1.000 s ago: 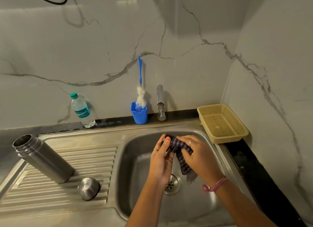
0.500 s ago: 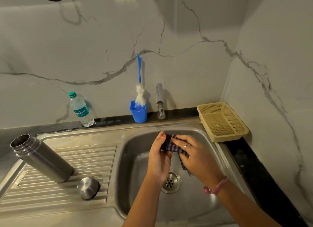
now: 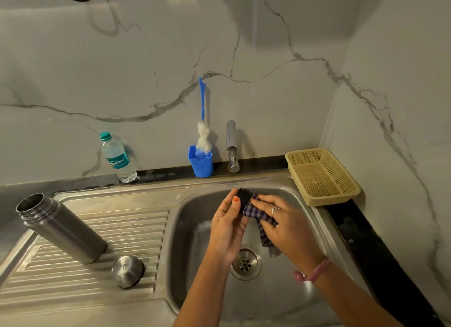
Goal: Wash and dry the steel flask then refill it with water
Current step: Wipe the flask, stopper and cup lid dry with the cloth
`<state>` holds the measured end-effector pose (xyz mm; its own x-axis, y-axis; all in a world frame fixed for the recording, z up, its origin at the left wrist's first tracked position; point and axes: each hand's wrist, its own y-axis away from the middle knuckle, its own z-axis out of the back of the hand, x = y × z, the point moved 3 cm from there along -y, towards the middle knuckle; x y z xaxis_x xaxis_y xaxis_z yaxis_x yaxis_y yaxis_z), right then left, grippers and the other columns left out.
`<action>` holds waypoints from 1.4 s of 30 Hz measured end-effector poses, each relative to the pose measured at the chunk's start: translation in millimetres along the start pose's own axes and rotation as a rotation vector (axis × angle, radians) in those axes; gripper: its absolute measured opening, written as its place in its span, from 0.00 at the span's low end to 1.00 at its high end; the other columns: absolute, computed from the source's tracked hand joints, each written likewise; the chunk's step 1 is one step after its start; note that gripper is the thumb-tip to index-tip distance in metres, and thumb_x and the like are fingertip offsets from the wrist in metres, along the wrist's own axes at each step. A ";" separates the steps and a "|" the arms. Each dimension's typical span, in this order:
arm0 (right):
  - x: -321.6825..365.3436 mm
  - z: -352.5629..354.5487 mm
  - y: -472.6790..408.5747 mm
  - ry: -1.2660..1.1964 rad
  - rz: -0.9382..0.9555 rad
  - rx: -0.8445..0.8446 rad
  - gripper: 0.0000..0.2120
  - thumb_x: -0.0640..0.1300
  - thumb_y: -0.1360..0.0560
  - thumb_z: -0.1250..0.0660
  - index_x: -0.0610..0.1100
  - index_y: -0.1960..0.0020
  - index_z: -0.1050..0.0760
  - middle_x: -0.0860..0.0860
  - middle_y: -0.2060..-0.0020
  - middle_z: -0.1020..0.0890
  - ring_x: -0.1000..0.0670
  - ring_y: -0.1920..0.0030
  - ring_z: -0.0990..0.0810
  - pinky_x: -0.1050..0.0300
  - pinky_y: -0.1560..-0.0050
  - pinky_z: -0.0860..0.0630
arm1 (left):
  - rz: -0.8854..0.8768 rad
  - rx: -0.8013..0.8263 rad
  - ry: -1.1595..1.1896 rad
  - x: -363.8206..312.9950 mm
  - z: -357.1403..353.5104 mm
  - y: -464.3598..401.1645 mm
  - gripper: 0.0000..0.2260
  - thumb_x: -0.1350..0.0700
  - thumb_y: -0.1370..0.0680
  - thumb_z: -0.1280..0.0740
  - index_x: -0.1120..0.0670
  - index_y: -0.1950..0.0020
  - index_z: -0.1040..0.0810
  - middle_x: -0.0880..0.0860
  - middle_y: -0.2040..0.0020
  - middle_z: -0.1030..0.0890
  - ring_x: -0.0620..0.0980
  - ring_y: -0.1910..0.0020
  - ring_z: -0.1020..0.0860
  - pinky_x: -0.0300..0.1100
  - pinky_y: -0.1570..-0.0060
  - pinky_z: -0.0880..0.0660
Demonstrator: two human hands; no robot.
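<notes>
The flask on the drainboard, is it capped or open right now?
Open. The flask stands with its bare threaded mouth showing, and a steel cap sits apart beside it on the drainboard.

Premises present as a domestic kitchen. Evidence: stainless steel sink (image 3: 302,202) with ribbed drainboard (image 3: 97,248) at 9 o'clock, tap (image 3: 231,143) at 12 o'clock, marble-veined wall cladding (image 3: 146,58), bottle brush (image 3: 203,131) in blue holder (image 3: 201,164), plastic basket (image 3: 341,197) at 2 o'clock.
</notes>
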<state>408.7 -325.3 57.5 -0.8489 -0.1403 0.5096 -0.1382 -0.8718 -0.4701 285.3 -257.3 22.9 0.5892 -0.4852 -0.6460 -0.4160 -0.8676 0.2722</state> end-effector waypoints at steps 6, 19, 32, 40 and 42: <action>-2.5 4.0 -13.4 -0.059 -0.101 -0.022 0.20 0.35 0.29 0.29 0.45 0.39 0.21 0.49 0.45 0.18 0.52 0.47 0.19 0.59 0.44 0.23 | 0.042 0.058 0.076 0.4 -4.7 0.9 0.17 0.61 0.22 0.33 0.64 0.34 0.26 0.63 0.43 0.20 0.55 0.47 0.20 0.48 0.43 0.22; 6.4 7.7 -24.3 -0.098 -0.102 -0.029 0.20 0.33 0.30 0.29 0.44 0.39 0.21 0.49 0.45 0.17 0.56 0.46 0.22 0.78 0.42 0.34 | -0.043 0.029 0.037 4.4 -0.8 -7.5 0.25 0.59 0.25 0.33 0.58 0.28 0.28 0.57 0.44 0.17 0.52 0.47 0.19 0.46 0.41 0.22; -23.4 5.0 -38.0 -0.311 -0.604 0.262 0.05 0.47 0.30 0.33 0.49 0.60 0.18 0.49 0.63 0.15 0.50 0.58 0.17 0.48 0.50 0.20 | -0.145 0.193 -0.297 -3.0 14.5 2.8 0.29 0.62 0.26 0.27 0.56 0.27 0.31 0.58 0.32 0.23 0.56 0.31 0.25 0.48 0.36 0.24; -5.8 -15.0 -24.9 -0.534 -0.741 0.235 0.07 0.37 0.27 0.39 0.40 0.64 0.29 0.42 0.69 0.28 0.47 0.65 0.29 0.52 0.63 0.33 | -0.366 0.148 -0.657 -10.7 17.2 6.7 0.23 0.70 0.21 0.36 0.52 0.29 0.31 0.47 0.34 0.23 0.45 0.35 0.23 0.42 0.39 0.23; -4.5 -19.8 -22.9 -0.527 -0.736 0.211 0.08 0.37 0.26 0.40 0.33 0.62 0.28 0.39 0.68 0.25 0.46 0.65 0.27 0.52 0.62 0.30 | -0.359 0.110 -0.635 -13.0 19.3 6.6 0.22 0.69 0.21 0.36 0.53 0.29 0.31 0.49 0.36 0.22 0.45 0.37 0.21 0.39 0.43 0.22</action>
<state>405.5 -295.4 51.7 -0.2354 0.3322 0.9134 -0.4104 -0.8858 0.2165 261.5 -254.7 19.3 0.2017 0.0122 -0.9794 -0.3599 -0.9290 -0.0857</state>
